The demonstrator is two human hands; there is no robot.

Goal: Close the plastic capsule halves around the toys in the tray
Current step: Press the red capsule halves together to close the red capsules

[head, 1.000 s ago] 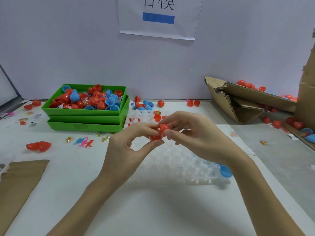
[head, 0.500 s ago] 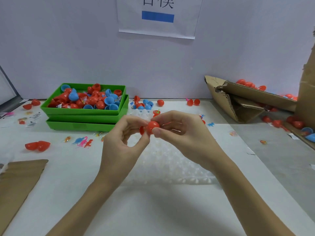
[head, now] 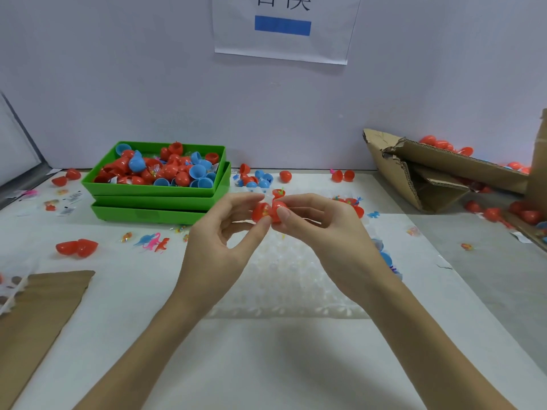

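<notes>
Both hands meet above the clear plastic tray point(head: 284, 279) at the table's middle. My left hand point(head: 219, 247) pinches one half of a red capsule point(head: 262, 211) between thumb and fingers; a small coloured toy shows inside it. My right hand point(head: 319, 232) pinches the other red half point(head: 278, 209) right beside it. The two halves touch but stand apart at an angle. More red halves with toys point(head: 350, 202) sit on the tray's far end behind my right hand.
Stacked green bins point(head: 159, 196) of red and blue capsule halves stand at the back left. Small toy dinosaurs point(head: 152, 241) and a red capsule point(head: 77, 247) lie left. Torn cardboard point(head: 429, 173) lies at the right, brown cardboard point(head: 38, 315) near left. A blue half point(head: 384, 257) lies by my right wrist.
Both hands have risen slightly from the tray with the red capsule. Its two halves, pressed together half a second ago, now sit hinged apart with the toy visible.
</notes>
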